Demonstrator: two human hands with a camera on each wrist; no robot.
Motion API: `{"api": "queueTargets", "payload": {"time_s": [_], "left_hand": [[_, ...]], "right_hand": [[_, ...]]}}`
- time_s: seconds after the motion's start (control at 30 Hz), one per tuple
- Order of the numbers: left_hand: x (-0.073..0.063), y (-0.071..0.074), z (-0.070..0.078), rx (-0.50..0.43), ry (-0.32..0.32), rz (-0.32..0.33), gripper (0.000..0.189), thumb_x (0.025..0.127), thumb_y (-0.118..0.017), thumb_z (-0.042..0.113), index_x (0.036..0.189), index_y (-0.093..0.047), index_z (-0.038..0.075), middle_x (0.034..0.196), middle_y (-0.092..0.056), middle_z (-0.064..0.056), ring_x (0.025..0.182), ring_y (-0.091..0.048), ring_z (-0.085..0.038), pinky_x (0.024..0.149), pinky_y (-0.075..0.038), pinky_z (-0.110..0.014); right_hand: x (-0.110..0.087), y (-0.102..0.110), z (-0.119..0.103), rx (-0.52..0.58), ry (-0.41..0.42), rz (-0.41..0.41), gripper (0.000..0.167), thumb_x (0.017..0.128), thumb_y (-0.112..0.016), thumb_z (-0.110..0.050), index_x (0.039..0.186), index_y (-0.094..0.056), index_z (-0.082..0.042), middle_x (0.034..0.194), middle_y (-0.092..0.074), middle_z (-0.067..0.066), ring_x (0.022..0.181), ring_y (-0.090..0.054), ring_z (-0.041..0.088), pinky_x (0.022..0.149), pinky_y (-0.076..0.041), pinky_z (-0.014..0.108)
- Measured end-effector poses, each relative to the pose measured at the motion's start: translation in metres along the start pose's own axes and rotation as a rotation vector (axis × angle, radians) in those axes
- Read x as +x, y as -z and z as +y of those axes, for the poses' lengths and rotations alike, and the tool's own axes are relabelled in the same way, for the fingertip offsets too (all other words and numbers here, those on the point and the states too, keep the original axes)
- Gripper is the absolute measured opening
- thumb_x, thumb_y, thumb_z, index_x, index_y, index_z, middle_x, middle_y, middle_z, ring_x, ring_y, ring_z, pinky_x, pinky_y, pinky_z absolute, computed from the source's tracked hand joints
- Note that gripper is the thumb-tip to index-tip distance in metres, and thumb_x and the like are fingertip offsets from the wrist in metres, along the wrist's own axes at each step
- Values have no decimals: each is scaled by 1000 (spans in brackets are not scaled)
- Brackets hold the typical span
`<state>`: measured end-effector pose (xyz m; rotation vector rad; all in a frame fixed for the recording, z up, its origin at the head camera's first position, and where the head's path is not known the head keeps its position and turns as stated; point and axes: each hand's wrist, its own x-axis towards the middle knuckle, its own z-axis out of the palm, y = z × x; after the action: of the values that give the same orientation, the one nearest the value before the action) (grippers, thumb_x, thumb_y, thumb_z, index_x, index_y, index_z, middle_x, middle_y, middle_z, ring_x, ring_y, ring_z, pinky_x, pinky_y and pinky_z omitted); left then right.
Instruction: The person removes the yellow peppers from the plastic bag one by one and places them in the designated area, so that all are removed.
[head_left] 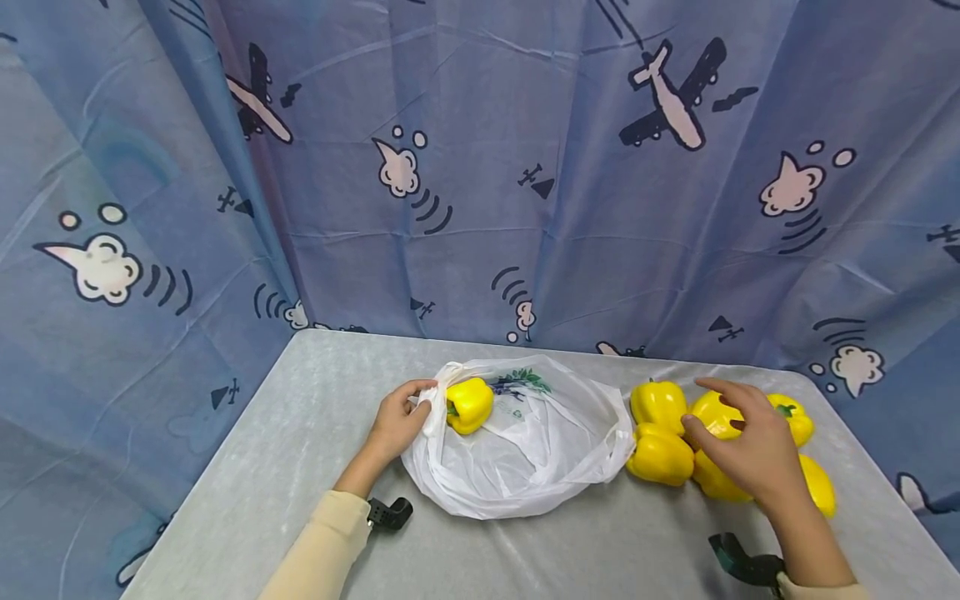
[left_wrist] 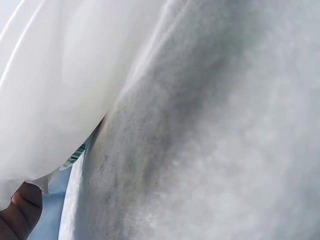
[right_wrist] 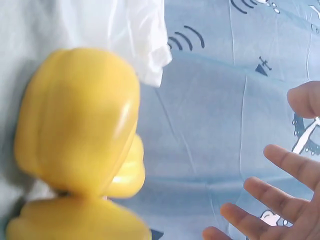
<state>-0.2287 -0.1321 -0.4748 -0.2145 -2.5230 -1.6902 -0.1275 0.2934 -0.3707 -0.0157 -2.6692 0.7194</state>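
A white plastic bag (head_left: 510,467) lies on the table with its mouth spread wide. Inside, near its left side, sits a yellow bell pepper (head_left: 471,406). My left hand (head_left: 399,421) pinches the bag's left rim between thumb and fingers; in the left wrist view the bag (left_wrist: 65,90) hides most of that hand. Over a group of several yellow bell peppers (head_left: 660,454) to the right of the bag hovers my right hand (head_left: 761,442), thumb and fingers spread apart with nothing between them. The right wrist view shows its fingers (right_wrist: 285,200) extended, beside large yellow peppers (right_wrist: 80,120).
The grey-white covered table (head_left: 300,417) reaches back to a blue curtain (head_left: 480,208) printed with planes and clouds. The nearest peppers lie right at the bag's right edge. Black wrist mounts (head_left: 390,514) are strapped to both forearms.
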Motion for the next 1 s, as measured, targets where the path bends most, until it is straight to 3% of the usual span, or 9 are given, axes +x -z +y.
{"api": "queueTargets", "payload": {"time_s": [0.67,1.0], "left_hand": [[0,1,2,9,11,-9,32,91,-54,9,121,-65,14,109,-60,-12,48,-39,-8,43,-38,-20],[-1,0,3,3,0,-8,32,91,-55,9,121,-65,13,110,-59,-12,52,-44,-8,46,-41,-20]], "right_hand": [[26,-39,-62,267,169,21,47,83,-72,-20,128,-60,-13,130,-54,18,111,-55,40,84,-50,62],[34,-58,-84,302,189,9,46,83,-72,-20,127,-61,-11,128,-55,17,110,-57,38,84,-53,57]]}}
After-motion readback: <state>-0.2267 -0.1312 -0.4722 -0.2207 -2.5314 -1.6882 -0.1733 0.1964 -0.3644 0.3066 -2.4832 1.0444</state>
